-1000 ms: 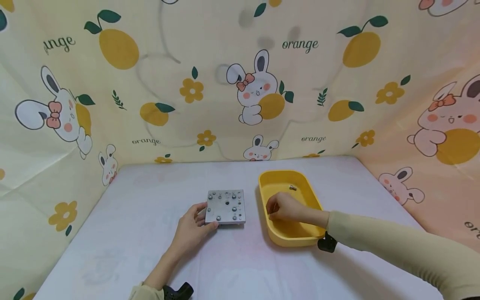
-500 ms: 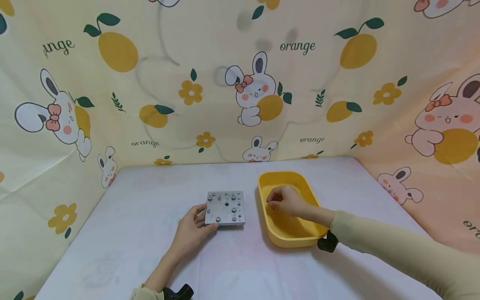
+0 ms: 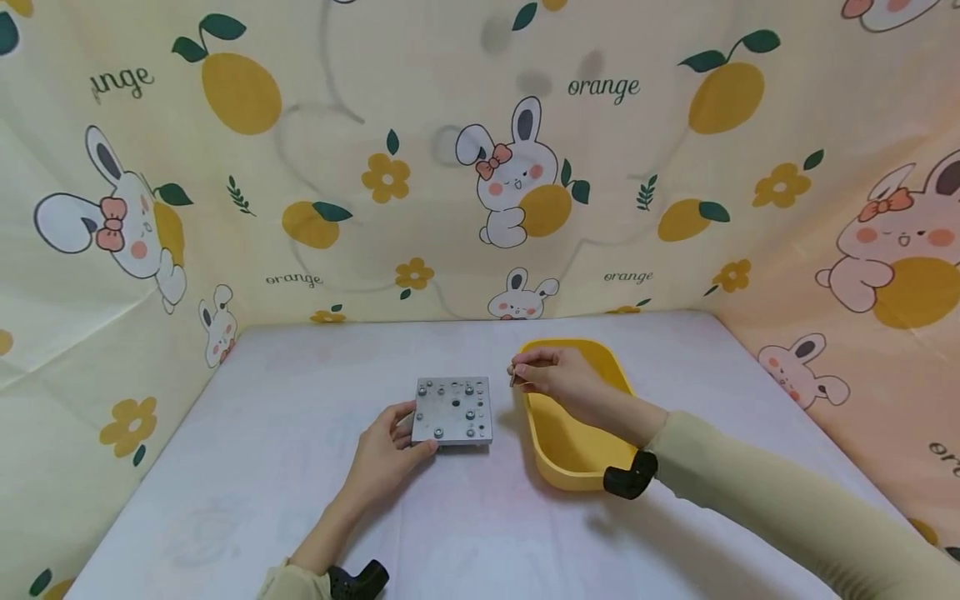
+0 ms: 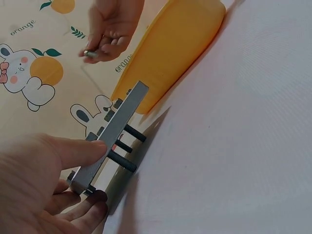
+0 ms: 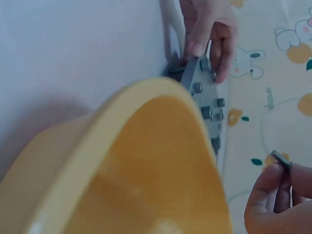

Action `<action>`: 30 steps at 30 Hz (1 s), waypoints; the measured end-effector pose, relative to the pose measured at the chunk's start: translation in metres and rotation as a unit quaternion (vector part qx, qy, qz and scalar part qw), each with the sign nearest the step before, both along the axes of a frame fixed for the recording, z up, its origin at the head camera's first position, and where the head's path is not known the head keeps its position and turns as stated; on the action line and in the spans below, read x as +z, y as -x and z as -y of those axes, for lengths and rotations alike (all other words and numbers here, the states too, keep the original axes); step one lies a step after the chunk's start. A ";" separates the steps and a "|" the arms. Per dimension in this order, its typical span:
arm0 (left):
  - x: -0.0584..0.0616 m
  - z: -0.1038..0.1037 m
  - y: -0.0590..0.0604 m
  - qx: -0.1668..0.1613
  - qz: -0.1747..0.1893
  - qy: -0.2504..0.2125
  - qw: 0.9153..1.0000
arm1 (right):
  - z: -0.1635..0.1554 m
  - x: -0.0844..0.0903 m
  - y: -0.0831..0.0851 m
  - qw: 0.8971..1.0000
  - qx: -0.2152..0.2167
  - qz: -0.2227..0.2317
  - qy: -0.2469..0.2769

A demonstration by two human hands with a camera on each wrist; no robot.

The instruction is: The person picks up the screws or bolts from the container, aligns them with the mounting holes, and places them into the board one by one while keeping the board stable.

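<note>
A square grey metal plate (image 3: 452, 410) with several bolts in its holes stands on the white table. My left hand (image 3: 386, 454) grips its near-left corner, thumb on top (image 4: 73, 151); the bolt shanks stick out below the plate (image 4: 122, 131). My right hand (image 3: 551, 375) hovers above the left rim of the yellow tub (image 3: 570, 433) and pinches a small grey bolt (image 3: 513, 377) between fingertips. The same bolt (image 5: 281, 160) shows in the right wrist view, and the left wrist view has the bolt (image 4: 90, 53) too. The plate (image 5: 204, 92) sits just left of the tub.
A white cloth covers the table (image 3: 247, 467). Printed fabric walls with rabbits and oranges (image 3: 480, 167) close in the back and both sides. The tub's inside (image 5: 151, 170) looks bare where it shows. A black wrist mount (image 3: 628, 478) sits by the tub's near edge.
My right hand has risen out of the tub and moved left toward the plate, now pinching a bolt. The left hand and plate stay put.
</note>
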State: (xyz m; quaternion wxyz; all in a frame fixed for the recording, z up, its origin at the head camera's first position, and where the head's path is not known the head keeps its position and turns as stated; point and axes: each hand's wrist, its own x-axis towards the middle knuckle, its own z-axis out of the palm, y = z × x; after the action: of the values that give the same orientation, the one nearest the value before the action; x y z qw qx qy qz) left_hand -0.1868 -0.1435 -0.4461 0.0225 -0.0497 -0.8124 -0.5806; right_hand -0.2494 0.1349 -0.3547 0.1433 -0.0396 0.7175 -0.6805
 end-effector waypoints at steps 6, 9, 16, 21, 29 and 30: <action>0.001 0.001 0.000 -0.002 0.004 -0.001 1.000 | 0.028 0.002 0.013 1.000 -0.001 0.001 0.011; 0.001 0.002 0.001 -0.003 0.002 -0.002 1.000 | 0.045 0.002 0.024 1.000 -0.007 -0.013 -0.006; 0.000 0.001 0.003 -0.004 -0.001 -0.006 1.000 | 0.079 -0.009 0.046 0.998 -0.024 -0.029 -0.059; 0.000 0.001 0.001 -0.004 -0.003 -0.006 1.000 | 0.090 -0.021 0.054 0.996 -0.022 -0.031 -0.083; 0.001 0.002 0.001 -0.004 -0.002 -0.005 1.000 | 0.093 -0.033 0.063 0.993 -0.014 -0.014 -0.118; 0.001 0.002 0.001 -0.004 -0.001 -0.005 1.000 | 0.093 -0.033 0.063 0.992 -0.013 -0.011 -0.123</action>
State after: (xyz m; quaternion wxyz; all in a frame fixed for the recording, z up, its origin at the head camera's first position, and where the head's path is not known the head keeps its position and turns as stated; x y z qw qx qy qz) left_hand -0.1878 -0.1455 -0.4448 0.0215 -0.0538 -0.8094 -0.5844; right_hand -0.3128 0.0417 -0.3875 0.1305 -0.0203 0.7978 -0.5882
